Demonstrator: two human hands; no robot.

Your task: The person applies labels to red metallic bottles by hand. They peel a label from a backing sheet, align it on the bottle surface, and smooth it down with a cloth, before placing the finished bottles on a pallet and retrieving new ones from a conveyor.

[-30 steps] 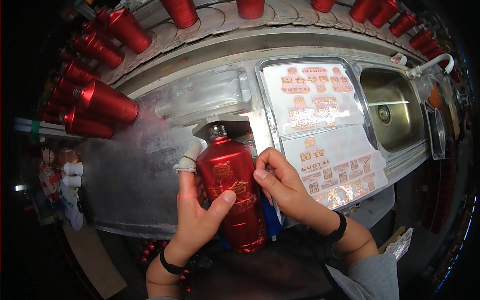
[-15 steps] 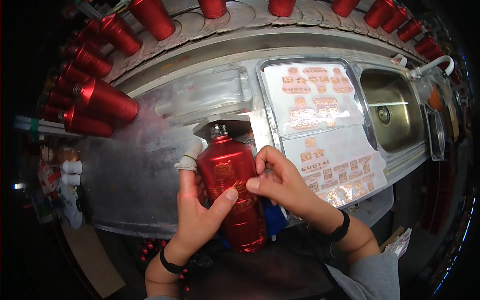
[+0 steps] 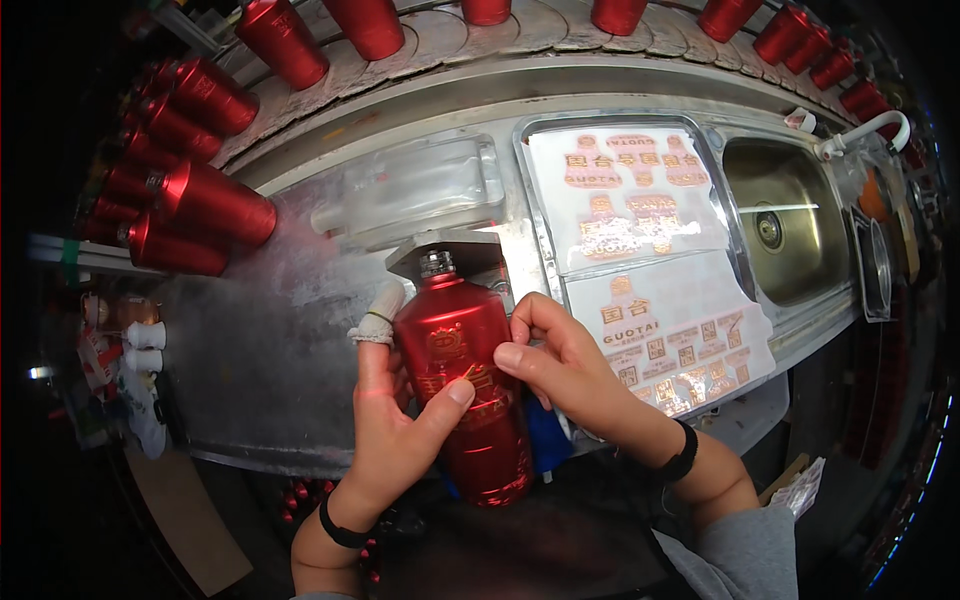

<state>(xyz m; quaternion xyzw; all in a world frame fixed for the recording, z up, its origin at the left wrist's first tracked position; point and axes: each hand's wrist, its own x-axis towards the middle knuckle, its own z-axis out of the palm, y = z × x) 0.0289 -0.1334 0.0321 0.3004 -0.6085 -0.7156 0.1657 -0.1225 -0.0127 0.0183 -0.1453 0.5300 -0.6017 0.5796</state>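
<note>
A glossy red bottle (image 3: pixel 490 402), metallic in sheen, with a gold emblem and gold lettering on its face and a silvery-dark neck, lies tilted at the near edge of the counter (image 3: pixel 280 380), its neck beside a grey bracket (image 3: pixel 482 253). The left hand (image 3: pixel 395 430) (one finger wears a whitish cover) is clamped on the bottle's left side, thumb over the print. The right hand (image 3: pixel 565 370) curls at its right edge; whether it pinches anything is hard to tell. Right of the bottle are gold-printed sheets (image 3: pixel 665 285), then a sink (image 3: pixel 790 265).
</note>
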